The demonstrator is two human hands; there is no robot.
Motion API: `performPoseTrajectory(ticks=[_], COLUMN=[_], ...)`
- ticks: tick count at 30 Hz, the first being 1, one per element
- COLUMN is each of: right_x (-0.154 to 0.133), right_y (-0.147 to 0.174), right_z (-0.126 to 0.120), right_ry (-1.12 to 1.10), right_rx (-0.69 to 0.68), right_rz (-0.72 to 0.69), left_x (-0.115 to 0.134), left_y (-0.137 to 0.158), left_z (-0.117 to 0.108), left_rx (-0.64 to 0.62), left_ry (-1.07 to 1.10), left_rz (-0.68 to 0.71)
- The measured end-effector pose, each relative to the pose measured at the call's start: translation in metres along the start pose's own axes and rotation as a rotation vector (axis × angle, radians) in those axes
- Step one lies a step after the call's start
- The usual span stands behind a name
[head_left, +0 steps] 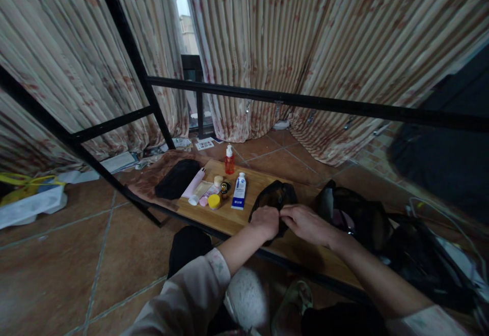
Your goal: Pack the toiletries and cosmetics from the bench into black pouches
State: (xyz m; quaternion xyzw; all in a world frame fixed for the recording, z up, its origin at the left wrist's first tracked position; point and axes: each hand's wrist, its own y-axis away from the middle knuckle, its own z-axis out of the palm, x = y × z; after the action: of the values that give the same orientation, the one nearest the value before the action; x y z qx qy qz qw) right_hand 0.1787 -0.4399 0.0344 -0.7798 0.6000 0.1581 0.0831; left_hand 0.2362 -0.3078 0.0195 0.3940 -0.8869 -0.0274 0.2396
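Note:
A small black see-through pouch point(267, 193) lies on the wooden board point(248, 217) in front of me. At its near edge my left hand point(266, 222) is curled into a fist, closed on the pouch. Beside it my right hand point(305, 225) pinches the pouch's edge, thumb and fingers pressed together, almost touching the left. The exact spot they grip is hidden by the fingers. Left of the pouch lies a white and blue tube point(239, 192). Farther left are a yellow-lidded jar point(214, 202), a small gold-topped bottle point(224, 189) and a pink tube point(194, 182).
An orange pump bottle point(229, 163) stands at the board's back edge. A black case point(178, 178) lies on a brown cloth point(145, 183) at the left. Black mesh bags point(367, 219) sit at the right. A black metal rail point(244, 90) crosses before the curtains point(275, 30).

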Motion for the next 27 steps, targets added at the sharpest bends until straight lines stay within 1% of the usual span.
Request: performPoseTrajectory(ticks=[4,6,7,8,10,12,14,17,21,24,27], right_x=[-0.008,-0.011,-0.012,-0.013,-0.013,-0.013,-0.013,-0.018,-0.035,-0.044,-0.045], right_y=[0.011,0.017,0.019,0.022,0.027,0.032,0.037,0.044,0.043,0.031,0.013], right_z=[-0.011,-0.010,-0.008,-0.005,0.003,0.014,0.024,0.035,0.037,0.037,0.044], right_ry=[-0.126,-0.164,-0.178,-0.193,-0.235,-0.293,-0.358,-0.410,-0.368,-0.298,-0.244], right_rx=[0.243,0.359,0.413,0.466,0.576,0.686,0.773,0.807,0.776,0.747,0.694], right_rz=[-0.009,0.026,0.059,0.101,0.205,0.317,0.417,0.494,0.509,0.607,0.723], left_x=[-0.007,-0.014,-0.018,-0.023,-0.031,-0.038,-0.045,-0.051,-0.050,-0.046,-0.044], left_y=[0.018,0.029,0.034,0.038,0.045,0.048,0.049,0.044,0.030,0.017,0.007], left_z=[-0.018,-0.026,-0.030,-0.032,-0.036,-0.036,-0.032,-0.022,-0.007,-0.001,0.002], left_rx=[0.116,0.211,0.263,0.311,0.377,0.406,0.419,0.414,0.380,0.316,0.277], left_ry=[0.051,0.157,0.219,0.273,0.340,0.357,0.352,0.338,0.286,0.227,0.216], left_rz=[0.149,0.245,0.270,0.270,0.201,0.104,0.039,0.033,0.101,0.124,0.147])
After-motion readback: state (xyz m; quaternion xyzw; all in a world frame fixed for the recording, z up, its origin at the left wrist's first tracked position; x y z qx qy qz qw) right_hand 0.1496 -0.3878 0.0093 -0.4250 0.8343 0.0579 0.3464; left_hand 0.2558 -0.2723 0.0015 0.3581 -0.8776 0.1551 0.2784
